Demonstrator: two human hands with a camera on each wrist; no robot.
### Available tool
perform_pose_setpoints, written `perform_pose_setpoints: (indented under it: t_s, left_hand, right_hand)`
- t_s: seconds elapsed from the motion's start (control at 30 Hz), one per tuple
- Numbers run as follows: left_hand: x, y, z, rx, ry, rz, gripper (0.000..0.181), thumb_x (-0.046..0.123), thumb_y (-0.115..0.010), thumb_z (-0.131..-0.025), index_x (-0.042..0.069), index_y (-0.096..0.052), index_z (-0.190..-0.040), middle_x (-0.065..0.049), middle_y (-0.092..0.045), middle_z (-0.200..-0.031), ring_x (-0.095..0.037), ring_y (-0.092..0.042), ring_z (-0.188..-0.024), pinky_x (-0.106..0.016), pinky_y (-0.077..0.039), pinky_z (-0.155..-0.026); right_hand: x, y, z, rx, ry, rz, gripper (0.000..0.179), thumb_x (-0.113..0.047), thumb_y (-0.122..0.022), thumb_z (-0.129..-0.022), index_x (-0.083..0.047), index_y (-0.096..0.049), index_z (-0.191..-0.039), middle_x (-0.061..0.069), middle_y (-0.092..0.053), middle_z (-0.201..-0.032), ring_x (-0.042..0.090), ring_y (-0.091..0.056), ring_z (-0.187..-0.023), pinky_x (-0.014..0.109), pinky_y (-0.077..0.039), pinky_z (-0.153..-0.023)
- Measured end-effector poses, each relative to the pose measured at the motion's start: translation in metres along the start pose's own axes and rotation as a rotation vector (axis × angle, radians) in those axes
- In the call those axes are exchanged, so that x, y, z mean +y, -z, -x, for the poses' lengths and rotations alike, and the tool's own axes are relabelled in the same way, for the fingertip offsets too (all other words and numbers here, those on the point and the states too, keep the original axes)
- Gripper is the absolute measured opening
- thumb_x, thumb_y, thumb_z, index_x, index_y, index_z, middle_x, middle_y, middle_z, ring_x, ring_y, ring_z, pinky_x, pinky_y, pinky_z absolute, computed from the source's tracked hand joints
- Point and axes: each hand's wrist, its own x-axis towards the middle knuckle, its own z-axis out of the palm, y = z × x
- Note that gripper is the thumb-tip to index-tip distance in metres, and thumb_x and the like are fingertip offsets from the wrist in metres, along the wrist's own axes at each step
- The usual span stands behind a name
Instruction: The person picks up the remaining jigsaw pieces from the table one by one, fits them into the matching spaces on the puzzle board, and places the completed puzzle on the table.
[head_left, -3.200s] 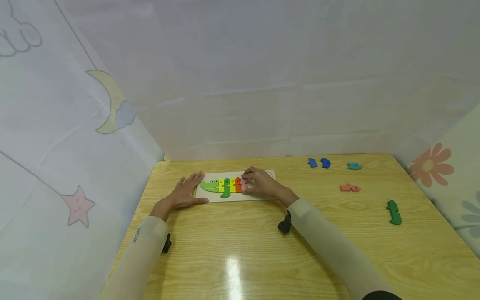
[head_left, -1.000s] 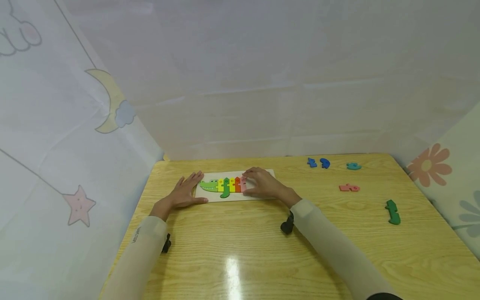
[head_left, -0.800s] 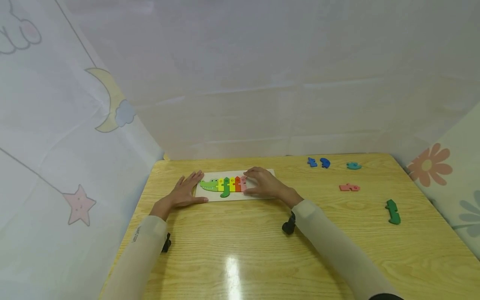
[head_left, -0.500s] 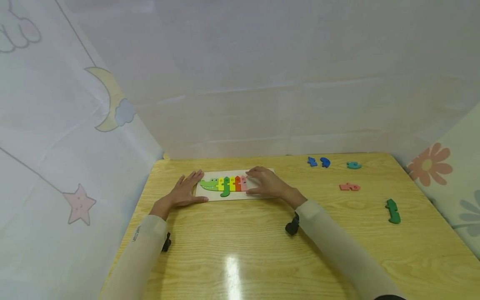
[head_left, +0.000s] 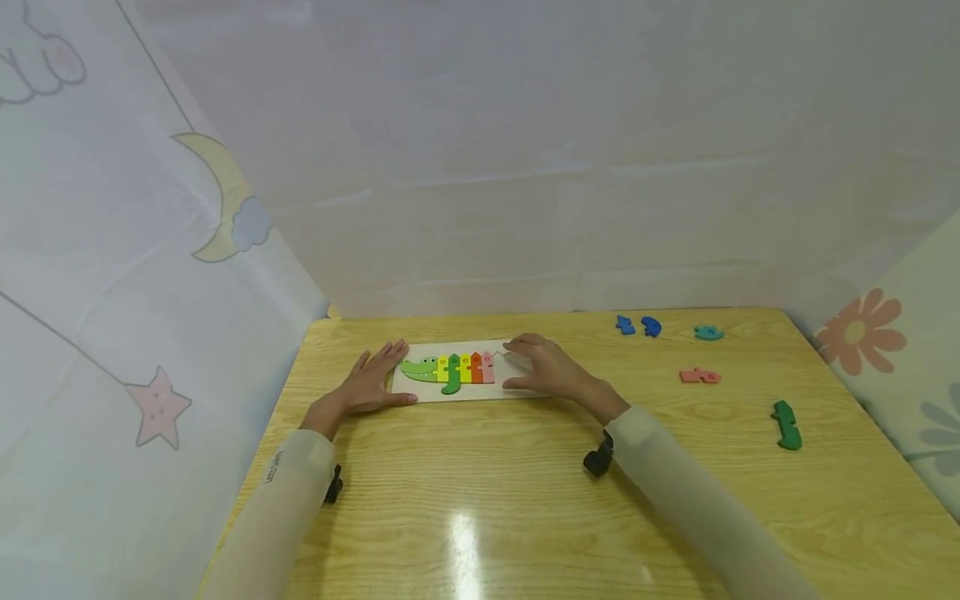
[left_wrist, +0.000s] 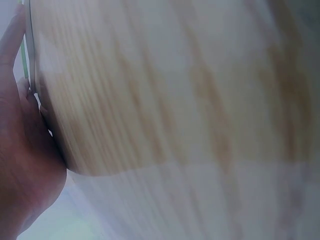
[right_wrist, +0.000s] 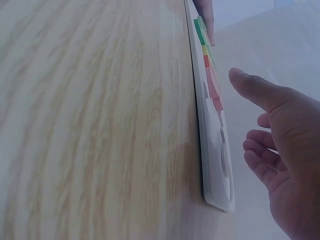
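A pale wooden puzzle board [head_left: 480,394] lies on the table, its crocodile partly filled from the left. In it sit a green crocodile head [head_left: 417,372], yellow pieces, a green leg piece [head_left: 451,383], an orange piece [head_left: 476,372] and a light pink piece [head_left: 487,372]. My left hand [head_left: 367,385] rests with spread fingers against the board's left end. Over the board's right part hovers my right hand [head_left: 551,369], loosely bent, holding nothing. In the right wrist view, a gap shows between its thumb [right_wrist: 252,87] and the pink piece, and the board's bare recess [right_wrist: 217,145] is visible.
Loose puzzle pieces lie on the right of the table: two blue ones [head_left: 651,326] and a teal one [head_left: 708,332] at the back, a salmon one [head_left: 700,377], and a green one [head_left: 787,425] near the right edge. White printed curtains enclose the table.
My right hand has let go of the light pink piece and drawn away to the right, leaving that piece in the row. The left hand has stayed put.
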Motion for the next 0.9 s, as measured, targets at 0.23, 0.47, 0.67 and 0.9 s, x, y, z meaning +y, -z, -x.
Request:
perform_pose_setpoints:
  t_s: [0.23,0.47,0.67,0.9]
  left_hand:
    - [0.0,0.0,0.0,0.011,-0.007,-0.003,0.108,0.058,-0.074,-0.094,0.007,-0.017,-0.17,-0.014,-0.011,-0.178,-0.038,-0.007,-0.164,-0.068,0.002,-0.127]
    - [0.0,0.0,0.0,0.0,0.005,-0.004,0.109,0.058,-0.074,-0.093,0.009,-0.016,-0.171,-0.011,-0.01,-0.178,-0.036,-0.006,-0.164,-0.065,0.004,-0.128]
    - [0.0,0.0,0.001,-0.003,0.001,0.001,0.109,0.058,-0.074,-0.093,0.009,-0.015,-0.171,-0.011,-0.009,-0.179,-0.035,-0.005,-0.165,-0.065,0.005,-0.128]
    - [0.001,0.002,0.002,0.006,-0.008,0.008,0.111,0.063,-0.072,-0.093,0.007,-0.017,-0.171,-0.014,-0.011,-0.178,-0.037,-0.006,-0.164,-0.066,0.003,-0.127]
  right_hand:
    - [0.003,0.005,0.01,0.043,0.003,0.005,0.076,-0.04,-0.091,-0.085,0.004,-0.065,-0.142,0.022,-0.065,-0.14,0.039,-0.061,-0.132,0.055,-0.05,-0.111]
    - [0.005,0.01,0.018,0.045,-0.026,0.014,0.076,-0.04,-0.09,-0.086,0.005,-0.064,-0.142,0.023,-0.064,-0.142,0.041,-0.059,-0.133,0.057,-0.049,-0.112]
    - [0.003,0.016,0.027,0.059,-0.035,0.01,0.077,-0.04,-0.089,-0.087,0.005,-0.063,-0.143,0.025,-0.063,-0.142,0.043,-0.059,-0.134,0.059,-0.049,-0.111]
    - [0.008,0.02,0.035,0.083,-0.033,0.028,0.076,-0.041,-0.088,-0.088,0.006,-0.063,-0.143,0.025,-0.064,-0.141,0.043,-0.06,-0.132,0.058,-0.051,-0.108]
